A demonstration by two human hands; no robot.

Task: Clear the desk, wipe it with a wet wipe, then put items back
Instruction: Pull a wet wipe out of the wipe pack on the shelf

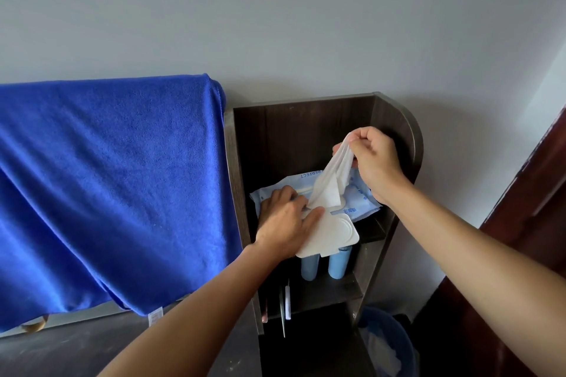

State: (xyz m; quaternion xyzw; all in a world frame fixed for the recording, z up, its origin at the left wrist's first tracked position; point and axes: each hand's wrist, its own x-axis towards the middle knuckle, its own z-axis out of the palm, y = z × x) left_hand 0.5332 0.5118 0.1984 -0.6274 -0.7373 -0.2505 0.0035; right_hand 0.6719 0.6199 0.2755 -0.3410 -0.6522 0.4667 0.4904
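The towel [107,187] is a strong plain blue; the wipe [330,184] is white, and its pack [358,199] pale blue with blue lettering and a white lid [330,234]; the shelf [395,125] is dark brown woodgrain; two cups [324,265] are light blue; the wall [306,24] is greyish white.

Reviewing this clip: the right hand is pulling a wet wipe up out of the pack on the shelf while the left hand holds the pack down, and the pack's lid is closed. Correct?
Not quite: the lid is flipped open. In the head view, the right hand pulls the wet wipe up from the pack on the shelf while the left hand holds it down.
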